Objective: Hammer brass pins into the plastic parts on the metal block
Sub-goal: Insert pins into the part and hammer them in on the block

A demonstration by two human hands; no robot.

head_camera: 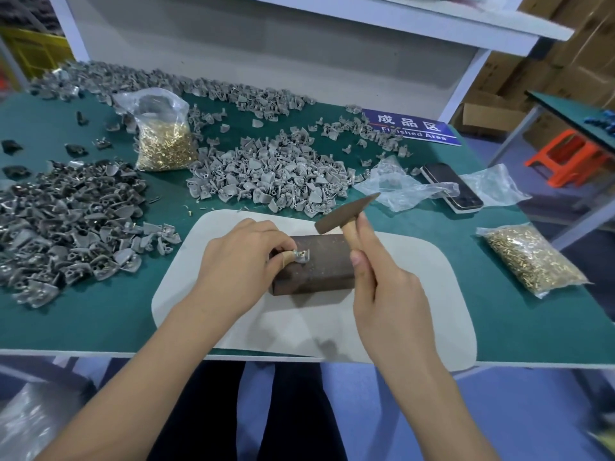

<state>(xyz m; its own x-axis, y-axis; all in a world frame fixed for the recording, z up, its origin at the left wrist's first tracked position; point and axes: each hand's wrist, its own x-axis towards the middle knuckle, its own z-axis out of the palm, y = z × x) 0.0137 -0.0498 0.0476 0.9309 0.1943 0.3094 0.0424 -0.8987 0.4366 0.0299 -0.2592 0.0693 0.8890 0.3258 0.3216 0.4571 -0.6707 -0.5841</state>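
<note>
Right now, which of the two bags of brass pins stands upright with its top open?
The bag of pins at the back left, between the grey part piles. It stands upright, open at the top. The other bag lies flat near the table's right edge.

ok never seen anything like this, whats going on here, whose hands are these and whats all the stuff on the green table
There is no machine here: a person works with bare hands, and the single picture comes from a camera worn on their head, looking down. The left hand pinches a small grey plastic part, with a brass pin in it, against the top of a dark metal block. The right hand grips a small hammer, raised above the block. The block sits on a pale mat on the green table. Around it lie heaps of grey plastic parts, two bags of brass pins, loose plastic wrap and a phone.
</note>
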